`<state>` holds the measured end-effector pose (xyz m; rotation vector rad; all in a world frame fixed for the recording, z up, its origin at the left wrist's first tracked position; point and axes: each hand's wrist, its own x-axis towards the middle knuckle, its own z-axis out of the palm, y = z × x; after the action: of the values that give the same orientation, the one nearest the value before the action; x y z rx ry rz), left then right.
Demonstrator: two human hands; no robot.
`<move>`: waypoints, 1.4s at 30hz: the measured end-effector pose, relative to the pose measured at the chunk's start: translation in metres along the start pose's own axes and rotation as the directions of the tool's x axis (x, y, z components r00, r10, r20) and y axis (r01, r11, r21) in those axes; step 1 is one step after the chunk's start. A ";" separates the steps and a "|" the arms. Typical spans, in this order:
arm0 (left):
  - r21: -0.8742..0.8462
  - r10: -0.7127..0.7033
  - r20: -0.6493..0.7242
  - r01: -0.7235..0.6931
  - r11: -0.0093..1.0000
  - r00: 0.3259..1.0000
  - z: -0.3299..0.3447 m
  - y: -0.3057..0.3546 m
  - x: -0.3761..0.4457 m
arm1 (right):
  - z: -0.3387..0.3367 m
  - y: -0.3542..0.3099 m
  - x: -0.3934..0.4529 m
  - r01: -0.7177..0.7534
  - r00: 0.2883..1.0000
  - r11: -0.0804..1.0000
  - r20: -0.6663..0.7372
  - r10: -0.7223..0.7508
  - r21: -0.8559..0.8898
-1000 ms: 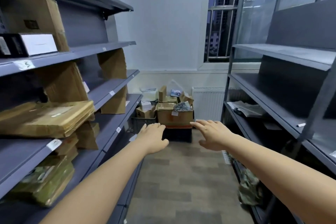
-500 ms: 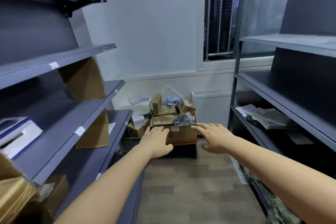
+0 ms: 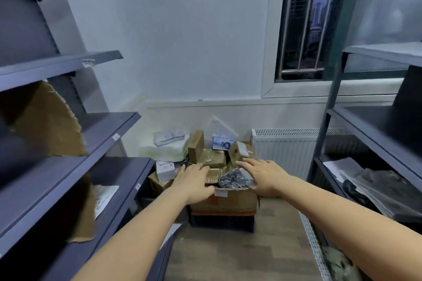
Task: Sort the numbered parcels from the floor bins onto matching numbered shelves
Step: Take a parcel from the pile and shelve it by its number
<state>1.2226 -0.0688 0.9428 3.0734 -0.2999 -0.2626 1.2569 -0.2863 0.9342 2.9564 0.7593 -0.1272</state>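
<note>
A cardboard bin point(image 3: 235, 203) full of parcels stands on a dark crate point(image 3: 221, 221) at the end of the aisle. Inside lie brown boxes point(image 3: 196, 147), a flat brown parcel point(image 3: 213, 175) and a grey patterned bag point(image 3: 235, 180). My left hand point(image 3: 194, 182) reaches over the bin's left side with its fingers stretched above the flat brown parcel. Over the right side hovers my right hand point(image 3: 262, 174), fingers spread near the grey bag and a small tilted box point(image 3: 237, 150). Neither hand holds anything.
Grey numbered shelves point(image 3: 68, 166) line the left, with cardboard sheets point(image 3: 45, 125) leaning on them. More shelves point(image 3: 374, 148) on the right hold papers point(image 3: 356, 173). A second box point(image 3: 159, 180) with a white parcel, white bags point(image 3: 166, 143) and a radiator point(image 3: 285, 150) stand by the wall.
I have walked down the aisle toward the bins. Both hands have stretched forward and now hang over the parcels in the cardboard bin.
</note>
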 end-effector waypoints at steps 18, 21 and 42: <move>-0.032 -0.062 0.086 0.065 0.997 0.994 0.001 -0.166 0.373 | 0.037 0.109 0.378 0.023 0.993 0.997 0.117 -0.031 0.070; -0.052 -0.082 0.112 0.088 0.995 0.990 0.007 -0.192 0.427 | 0.049 0.122 0.433 0.020 0.989 0.994 0.146 -0.035 0.106; -0.256 -0.361 0.231 0.414 0.873 0.904 0.155 -0.274 0.661 | 0.221 0.197 0.677 0.089 0.926 0.974 0.342 -0.158 0.209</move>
<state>1.8862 0.0667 0.6656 2.7789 0.3374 -0.5419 1.9305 -0.1582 0.6579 2.9209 0.9209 -0.7649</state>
